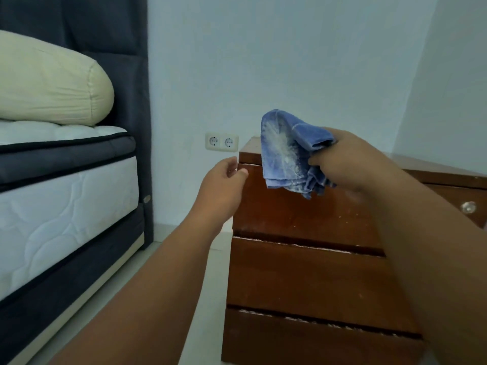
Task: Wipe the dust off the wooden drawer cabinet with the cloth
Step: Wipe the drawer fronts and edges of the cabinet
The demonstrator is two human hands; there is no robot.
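Note:
A brown wooden drawer cabinet (303, 272) with three drawer fronts stands against the wall, pale dust lying in the gaps between the drawers. My right hand (347, 164) holds a blue cloth (284, 151) bunched in its fingers, raised in front of the cabinet's top edge; the cloth carries a white dust patch. My left hand (224, 180) touches the upper left corner of the top drawer, thumb and fingers curled at the edge.
A bed with a white mattress (60, 212), dark headboard (105, 35) and cream bolster pillow (52, 85) stands to the left. A double wall socket (221, 141) sits beside the cabinet. Another wooden piece with a round knob (468, 206) adjoins on the right.

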